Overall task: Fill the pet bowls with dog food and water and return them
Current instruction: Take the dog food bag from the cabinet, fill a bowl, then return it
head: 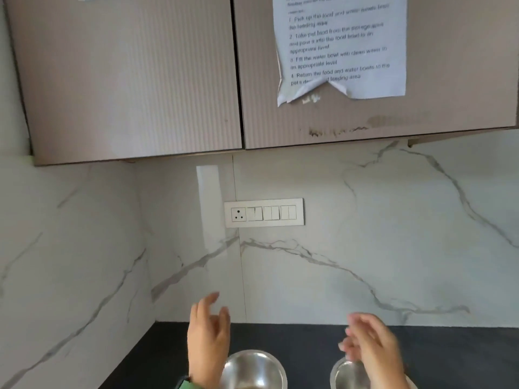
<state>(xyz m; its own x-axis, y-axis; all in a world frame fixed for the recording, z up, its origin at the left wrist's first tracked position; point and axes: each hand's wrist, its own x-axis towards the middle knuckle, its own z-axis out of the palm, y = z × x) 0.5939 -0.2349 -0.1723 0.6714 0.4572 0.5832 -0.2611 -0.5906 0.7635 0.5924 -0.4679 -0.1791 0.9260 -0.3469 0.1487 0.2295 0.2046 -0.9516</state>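
- Both steel bowls sit on the dark tabletop (449, 349) at the bottom edge of view: left bowl (252, 369) and right bowl (346, 374), apart from each other, both cut off by the frame.
- What shows of the left bowl's inside looks empty and dry. The right one is partly hidden, can't tell its contents.
- Your left hand (209, 341) hovers just left of the left bowl, fingers loosely extended, holding nothing. Contact with the rim: can't tell.
- Your right hand (370, 346) is over the right bowl, fingers relaxed, nothing gripped. It's motion-blurred, so contact is unclear too.
- My read: bowls are parked on the tabletop and filling hasn't started. You're at the step between pickup and pouring.
- No dog food container and no tap in view, only the marble backsplash (365, 220), switch panel (264, 213), upper cabinets (126, 80) and the taped instruction sheet (341, 46).
- Next move likely calls for fetching the food from storage. Both hands are free for that.
- Decide which bowl takes food before pouring; they look alike.
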